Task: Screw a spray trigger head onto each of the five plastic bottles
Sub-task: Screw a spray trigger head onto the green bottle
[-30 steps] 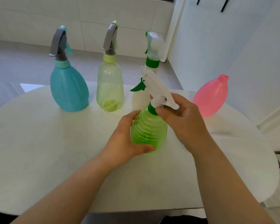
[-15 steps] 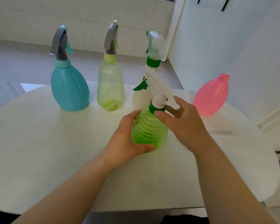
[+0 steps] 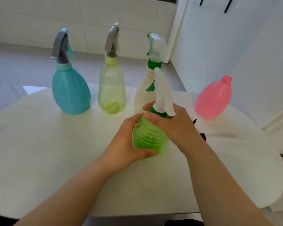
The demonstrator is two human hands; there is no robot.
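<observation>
Green bottle: you are holding the green bottle (image 3: 149, 137) in both hands over the middle of the table (image 3: 39, 152), just in front of the row. I cannot tell whether its base is touching the top.
Left hand: your left hand (image 3: 127, 142) is wrapping the ribbed body from the left, with the thumb lying across the near lower side and the fingers curling round behind.
Right hand: your right hand (image 3: 176, 126) is coming in from the right, and its fingers are closing round the green collar (image 3: 158, 112) at the neck.
Trigger head: the white trigger head (image 3: 163, 93) is sitting on that collar and rising up and away from you.
Long axis: it is running from the base, near you, to the neck, farther off, and leaning slightly right. The collar is turning about this line.
Nearer hand: your right hand is the one at the thread, while your left is sitting lower and bracing. As I judge it, the twist is falling to the right hand.
Row behind: the teal bottle (image 3: 70, 93), the yellow-green bottle (image 3: 112, 90) and the white bottle (image 3: 141, 97) are standing upright with their heads on.
Pink bottle: the pink bottle (image 3: 214, 98) is waiting at the far right with a bare neck, well apart from your hands and nearer the right one.
Dark piece: a dark piece (image 3: 203, 137) is showing behind your right wrist, mostly hidden. I cannot tell what it is.
</observation>
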